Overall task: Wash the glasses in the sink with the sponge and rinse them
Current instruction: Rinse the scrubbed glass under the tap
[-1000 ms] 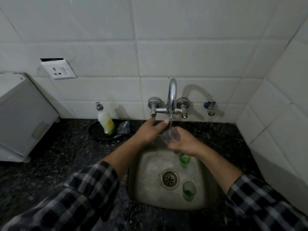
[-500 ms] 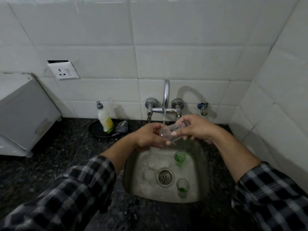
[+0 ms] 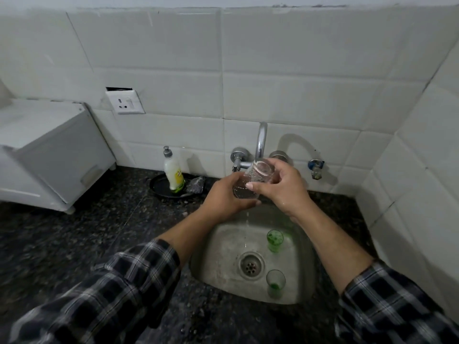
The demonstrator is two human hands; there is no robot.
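I hold a clear glass (image 3: 255, 178) tilted above the sink (image 3: 223, 244), just below the tap (image 3: 261, 142). My left hand (image 3: 224, 197) is wrapped around its lower end; my right hand (image 3: 280, 187) is clamped on the upper part, fingers curled around the wall. A thin trickle falls from it into the basin. Two green-tinted glasses, one farther (image 3: 275, 240) and one nearer (image 3: 275, 283), stand upright by the drain. Wet glass looks light, rigid, slippery and breakable, so I judge gripping the side wall safest, not the rim.

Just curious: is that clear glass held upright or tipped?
Tipped: the clear glass lies slanted between both hands, water dribbling into the sink.
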